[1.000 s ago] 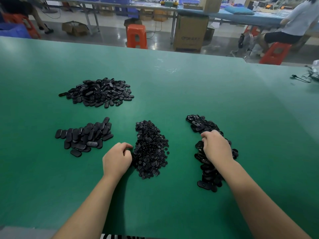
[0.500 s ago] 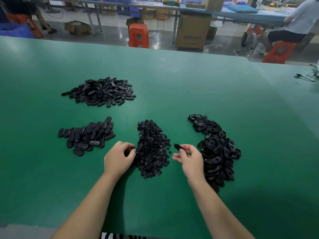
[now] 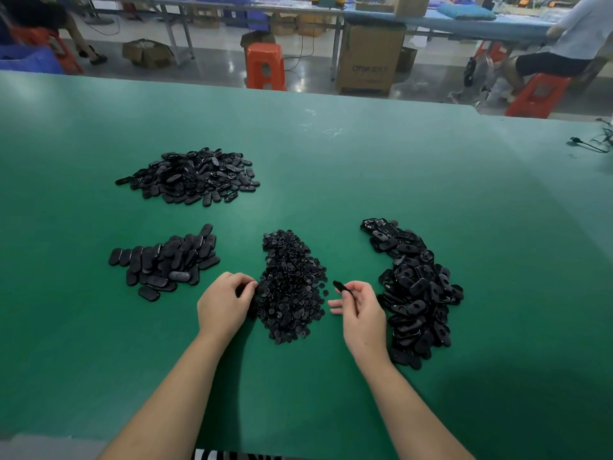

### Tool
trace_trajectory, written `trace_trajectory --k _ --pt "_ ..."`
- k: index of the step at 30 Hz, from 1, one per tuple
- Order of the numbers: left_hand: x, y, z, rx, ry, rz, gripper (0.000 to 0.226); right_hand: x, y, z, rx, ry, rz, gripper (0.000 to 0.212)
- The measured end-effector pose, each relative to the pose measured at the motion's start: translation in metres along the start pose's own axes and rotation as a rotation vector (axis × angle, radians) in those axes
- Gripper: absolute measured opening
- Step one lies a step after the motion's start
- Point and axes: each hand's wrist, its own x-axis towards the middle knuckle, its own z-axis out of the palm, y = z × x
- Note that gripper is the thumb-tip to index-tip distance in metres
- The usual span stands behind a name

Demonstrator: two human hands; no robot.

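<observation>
The oval piece (image 3: 341,287) is a small black plastic shell. It is held off the surface just right of the middle heap (image 3: 292,287) of tiny round black parts, pinched between thumb and forefinger of the right grip (image 3: 363,313), whose other fingers are loosely spread below it. The left grip (image 3: 225,307) sits at the heap's left edge with its fingers curled in against the thumb and the tips touching the round parts. I cannot tell whether it has one pinched or is only feeling for one.

Farther right of the heap lies a long curved heap of oval shells (image 3: 418,293), beside the right wrist. Left of the heap is a flatter batch of ovals (image 3: 166,263) laid overlapping in rows. Beyond that batch, well away from the heap, is another loose mound (image 3: 192,177), all on the green surface (image 3: 398,167).

The work looks like fitting one round part into each shell. The parts are tiny, dark and tangled together, so the left fingers could lift two at once or none. A light pinch on the shell's end could let it twist or drop into the heap and be lost among black parts. A forearm sweeping sideways could also smear one heap into another and mix the batches.
</observation>
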Motion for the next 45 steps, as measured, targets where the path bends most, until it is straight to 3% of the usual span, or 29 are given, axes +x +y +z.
trace_trajectory --k 7,12,22,31,38,42,45 --pt "0.01 -0.006 -0.001 -0.054 -0.009 -0.048 0.016 0.003 0.003 0.003 -0.001 0.022 -0.024 0.02" --pt "0.019 -0.009 -0.016 -0.134 -0.125 0.011 0.01 0.003 0.006 0.003 0.012 0.022 -0.012 0.023" --pt "0.018 -0.001 -0.016 0.013 -0.177 0.054 0.009 0.004 0.007 0.003 0.033 0.003 0.007 0.02" --pt "0.024 0.013 -0.014 0.042 -0.271 -0.008 0.011 0.005 0.006 0.003 0.039 0.009 0.04 0.022" --pt "0.018 0.03 -0.012 -0.213 -0.1 -0.002 0.015 0.003 0.001 0.002 0.063 0.012 0.053 0.024" --pt "0.007 0.058 -0.005 -0.41 -0.177 0.08 0.02 0.002 -0.001 0.0 0.111 0.013 0.05 0.004" --pt "-0.003 0.078 0.005 -0.525 -0.269 0.081 0.019 0.002 -0.003 0.0 0.127 0.007 0.032 0.008"
